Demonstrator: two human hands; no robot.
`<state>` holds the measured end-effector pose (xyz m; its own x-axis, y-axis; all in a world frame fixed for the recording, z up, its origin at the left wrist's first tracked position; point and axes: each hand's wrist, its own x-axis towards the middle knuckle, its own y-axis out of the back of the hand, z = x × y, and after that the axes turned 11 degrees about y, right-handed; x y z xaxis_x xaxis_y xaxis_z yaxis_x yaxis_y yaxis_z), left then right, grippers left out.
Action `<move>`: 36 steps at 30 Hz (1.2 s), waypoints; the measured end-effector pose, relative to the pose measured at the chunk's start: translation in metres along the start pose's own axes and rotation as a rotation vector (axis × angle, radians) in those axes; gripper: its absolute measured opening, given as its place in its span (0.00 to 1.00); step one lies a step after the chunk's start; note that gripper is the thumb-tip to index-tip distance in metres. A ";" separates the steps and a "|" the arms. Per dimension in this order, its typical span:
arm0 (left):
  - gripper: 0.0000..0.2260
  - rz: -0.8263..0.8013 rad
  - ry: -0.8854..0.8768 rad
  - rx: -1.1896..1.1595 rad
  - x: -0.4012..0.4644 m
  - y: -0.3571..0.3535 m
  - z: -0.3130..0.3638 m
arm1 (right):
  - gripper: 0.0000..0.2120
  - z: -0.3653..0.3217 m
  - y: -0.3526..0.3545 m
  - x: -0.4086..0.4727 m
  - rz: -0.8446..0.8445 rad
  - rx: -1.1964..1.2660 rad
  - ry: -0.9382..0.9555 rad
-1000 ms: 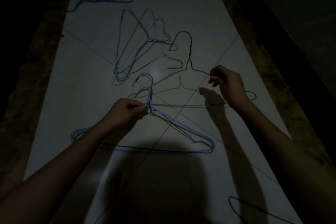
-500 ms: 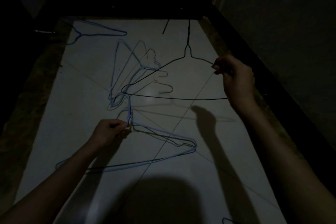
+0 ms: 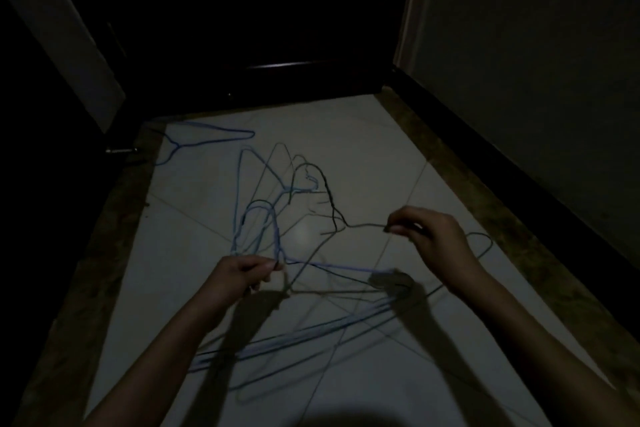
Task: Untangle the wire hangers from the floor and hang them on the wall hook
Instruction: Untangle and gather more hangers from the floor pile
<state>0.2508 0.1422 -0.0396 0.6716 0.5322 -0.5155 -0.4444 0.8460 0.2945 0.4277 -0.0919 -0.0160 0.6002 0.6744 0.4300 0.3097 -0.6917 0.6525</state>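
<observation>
Dim, motion-blurred view. Left hand point(image 3: 242, 274) pinches neck of blue wire hanger point(image 3: 263, 218), hook loop upright above fingers. Right hand point(image 3: 433, 239) pinches shoulder wire of dark wire hanger point(image 3: 327, 191), raised over pale floor tiles point(image 3: 363, 135). More thin hangers tangled point(image 3: 263, 173) behind; separate blue hanger point(image 3: 207, 137) lies far left.

The hangers are thin wire: the blue hanger point(image 3: 277, 236), pinched at its neck by the left hand point(image 3: 239, 274), looks coated in smooth blue plastic, while the dark hanger point(image 3: 329, 204), held by the right hand point(image 3: 429, 236), reads as dark, matt wire. The floor point(image 3: 363, 149) is pale smooth tile with a soft glossy sheen; along its edges runs a rougher, mottled brown border point(image 3: 104, 253)
</observation>
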 end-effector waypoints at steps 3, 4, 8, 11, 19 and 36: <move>0.10 -0.081 -0.021 0.005 -0.010 -0.006 0.029 | 0.09 -0.004 -0.002 -0.001 -0.018 -0.037 -0.003; 0.09 -0.110 -0.017 -0.009 -0.014 -0.011 0.037 | 0.08 -0.007 -0.002 0.000 -0.022 -0.060 0.000; 0.09 -0.192 0.009 -0.020 -0.026 -0.028 0.062 | 0.04 -0.021 -0.002 0.001 -0.025 -0.139 0.036; 0.09 -0.225 0.035 -0.058 -0.032 -0.035 0.071 | 0.06 -0.021 -0.001 0.002 -0.024 -0.071 0.001; 0.08 -0.327 0.168 -0.231 -0.040 -0.029 0.078 | 0.04 -0.024 -0.003 0.001 -0.028 -0.018 0.011; 0.07 -0.398 0.304 -0.303 -0.040 -0.055 0.066 | 0.07 -0.010 0.018 -0.031 -0.116 0.139 -0.214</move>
<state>0.2878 0.0769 0.0183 0.6416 0.1042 -0.7599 -0.3724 0.9084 -0.1899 0.4072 -0.1227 -0.0113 0.6924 0.6915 0.2059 0.4750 -0.6516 0.5914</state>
